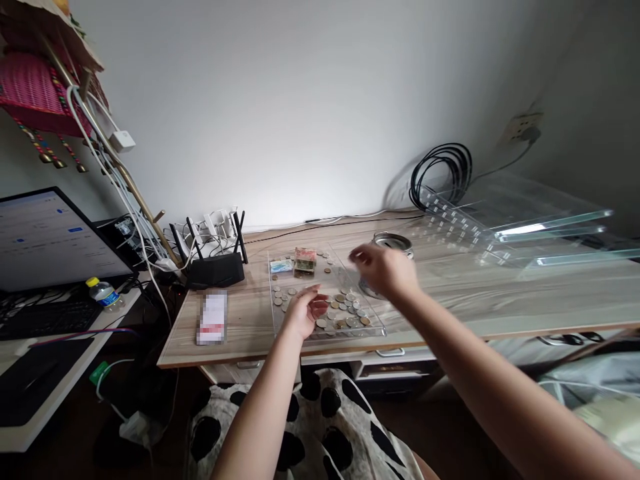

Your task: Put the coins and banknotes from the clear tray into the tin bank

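Observation:
A clear plastic tray (380, 329) lies on the wooden desk (500, 300) with several coins (347, 308) scattered in it and folded banknotes (305, 260) at its far end. My left hand (306, 311) hovers palm up over the tray's near left part, fingers curled, with a coin or two resting in it. My right hand (384, 269) is raised over the tray's far right side, fingers pinched together and blurred by motion; what they hold is too small to name. Behind that hand stands an open round metal tin (395, 243).
A black router (215, 269) and a power strip sit at the desk's back left. A white phone-like object (213, 318) lies left of the tray. Stacked clear trays (520, 227) and a coiled black cable (443, 170) are at right. A laptop (45, 240) and bottle (106, 293) stand far left.

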A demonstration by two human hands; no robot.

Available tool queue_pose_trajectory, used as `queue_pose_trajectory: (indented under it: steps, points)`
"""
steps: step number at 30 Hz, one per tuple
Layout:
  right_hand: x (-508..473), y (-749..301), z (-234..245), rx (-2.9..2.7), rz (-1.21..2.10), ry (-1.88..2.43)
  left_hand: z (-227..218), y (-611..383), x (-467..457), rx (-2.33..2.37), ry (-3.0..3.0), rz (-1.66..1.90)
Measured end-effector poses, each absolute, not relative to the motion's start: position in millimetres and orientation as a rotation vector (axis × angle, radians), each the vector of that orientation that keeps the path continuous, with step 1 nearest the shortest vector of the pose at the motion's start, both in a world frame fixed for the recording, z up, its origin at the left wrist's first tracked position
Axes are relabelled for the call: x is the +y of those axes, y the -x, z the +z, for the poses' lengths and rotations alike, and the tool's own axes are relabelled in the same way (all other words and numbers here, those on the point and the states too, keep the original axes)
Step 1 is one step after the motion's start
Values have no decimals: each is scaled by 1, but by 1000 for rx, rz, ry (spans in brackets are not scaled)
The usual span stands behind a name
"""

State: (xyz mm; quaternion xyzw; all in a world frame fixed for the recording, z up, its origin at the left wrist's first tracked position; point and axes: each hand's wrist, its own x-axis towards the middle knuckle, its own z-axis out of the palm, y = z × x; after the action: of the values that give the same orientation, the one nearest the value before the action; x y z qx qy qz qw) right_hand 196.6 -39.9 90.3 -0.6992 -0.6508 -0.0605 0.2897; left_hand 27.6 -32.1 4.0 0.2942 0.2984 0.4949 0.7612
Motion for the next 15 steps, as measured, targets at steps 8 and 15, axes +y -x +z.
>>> queue_pose_trajectory:
  steps: [8, 15]
  points:
    - [-1, -258, 113, -1581, -319, 2260, 5, -29, -33, 680, -661, 1090]
    - [5, -258, 113, -1522, -247, 2299, 4, -29, -33, 675, -674, 1098]
